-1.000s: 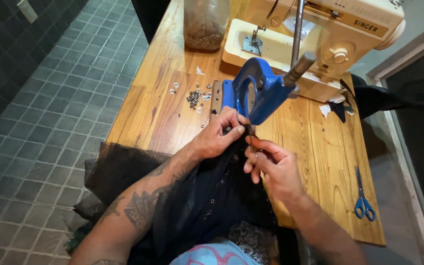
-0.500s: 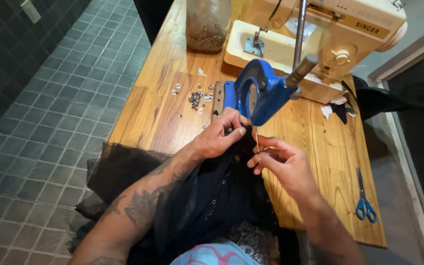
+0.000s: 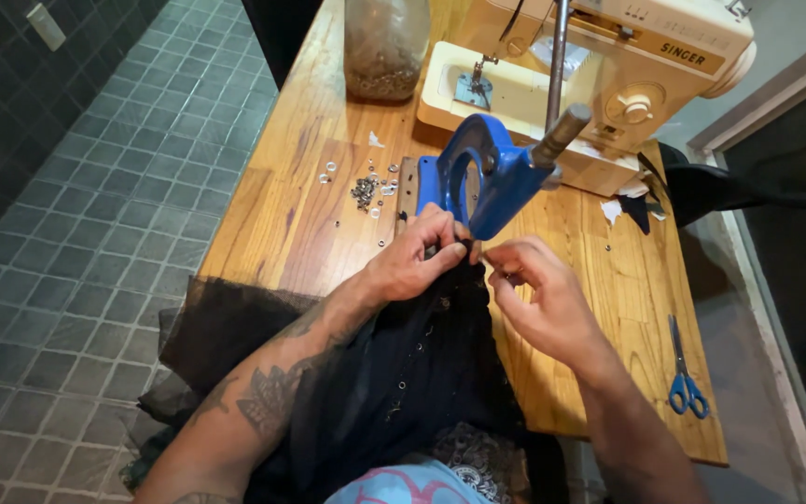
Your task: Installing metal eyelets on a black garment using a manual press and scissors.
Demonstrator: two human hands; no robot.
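The black fabric (image 3: 403, 373) lies across the near edge of the desk (image 3: 272, 224) and falls toward the person's lap, its upper edge bunched right under the head of the blue hand press (image 3: 487, 177). The left hand (image 3: 417, 261) has its grip closed on that edge, pinning it at the press base. The right hand (image 3: 538, 289) pinches thumb and forefinger together just beside the same spot; what sits between them is too small to tell.

Risks, as I judge them: both sets of fingertips are close under the press head, so a careless pull on the lever (image 3: 562, 131) could nip them. The loose cloth could slide off the desk by its own hanging weight and shift out of line. A tiny part could slip from the pinch and vanish into the dark folds.

Further out, a scatter of small metal eyelets (image 3: 366, 187) lies left of the press, a cream sewing machine (image 3: 599, 84) stands close behind it, crowding the lever, a glass jar (image 3: 386, 47) sits at the back, and blue scissors (image 3: 685, 378) lie well apart on the right
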